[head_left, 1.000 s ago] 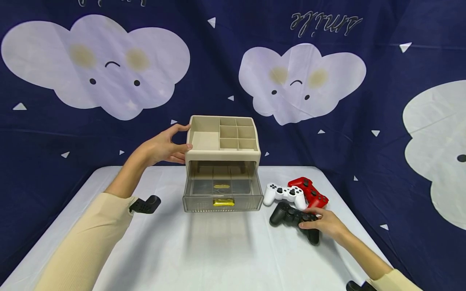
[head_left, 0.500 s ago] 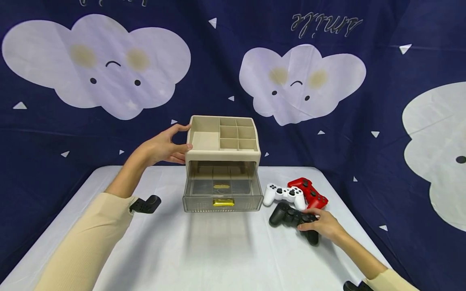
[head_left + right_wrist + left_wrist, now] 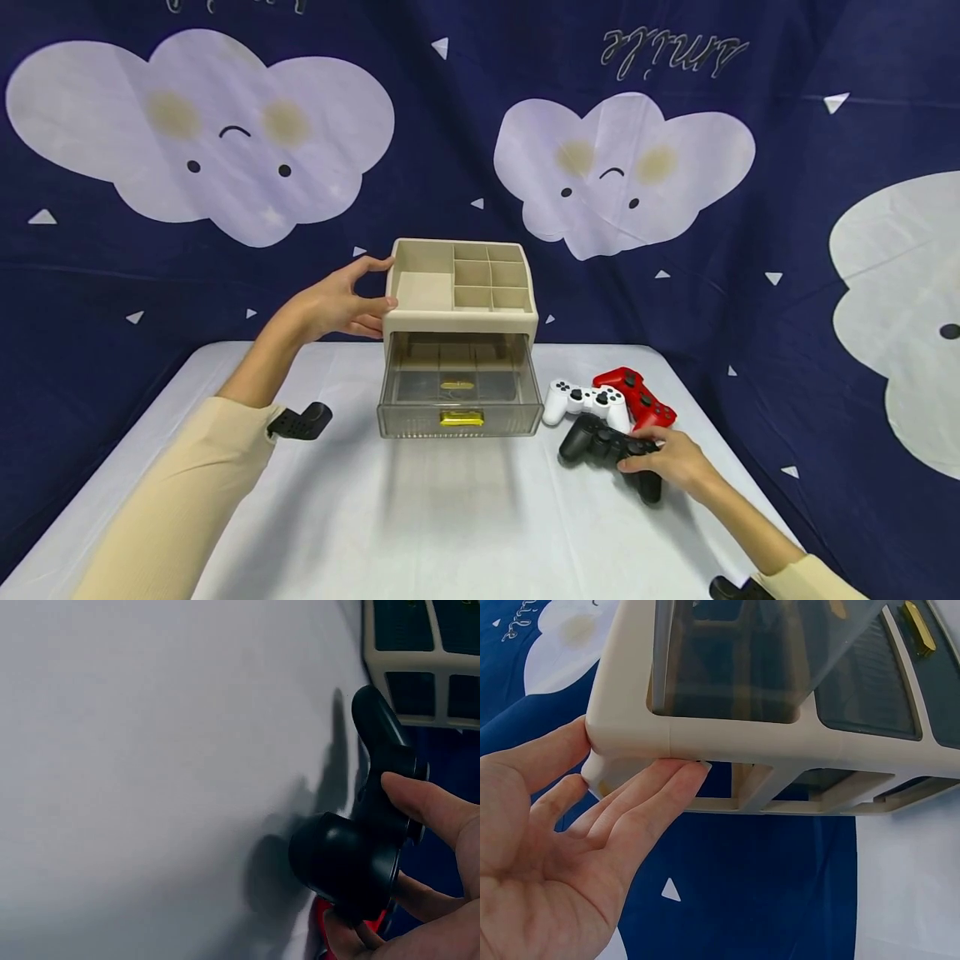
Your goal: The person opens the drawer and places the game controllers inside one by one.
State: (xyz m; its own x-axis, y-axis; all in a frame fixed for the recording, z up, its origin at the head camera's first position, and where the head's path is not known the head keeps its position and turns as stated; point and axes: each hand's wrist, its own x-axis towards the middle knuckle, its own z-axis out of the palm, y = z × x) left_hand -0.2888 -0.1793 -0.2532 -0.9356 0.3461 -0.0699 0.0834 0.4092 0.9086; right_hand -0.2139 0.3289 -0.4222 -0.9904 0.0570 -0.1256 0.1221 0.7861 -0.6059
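A beige desk organizer point(image 3: 459, 322) stands at the back of the table, its clear upper drawer point(image 3: 420, 421) pulled out. My left hand point(image 3: 333, 304) holds its upper left side; in the left wrist view the hand point(image 3: 577, 840) has thumb and fingers against its edge and side wall. To the right, my right hand point(image 3: 671, 458) pinches a black game controller point(image 3: 596, 442) between thumb and fingers. In the right wrist view the controller point(image 3: 352, 862) hangs tilted, its shadow partly apart from it. Behind lie a white controller point(image 3: 570, 400) and a red controller point(image 3: 626, 383), the red one partly covered.
The organizer's top has several small compartments point(image 3: 472, 273). A closed lower drawer shows dimly through the clear one, with a gold handle point(image 3: 457, 385). White cloth covers the table point(image 3: 450, 517). A dark blue cloth with clouds point(image 3: 442, 150) hangs behind.
My right hand has shifted the black controller slightly to the right, and its left grip sits a little higher. The left hand and the organizer have stayed in place.
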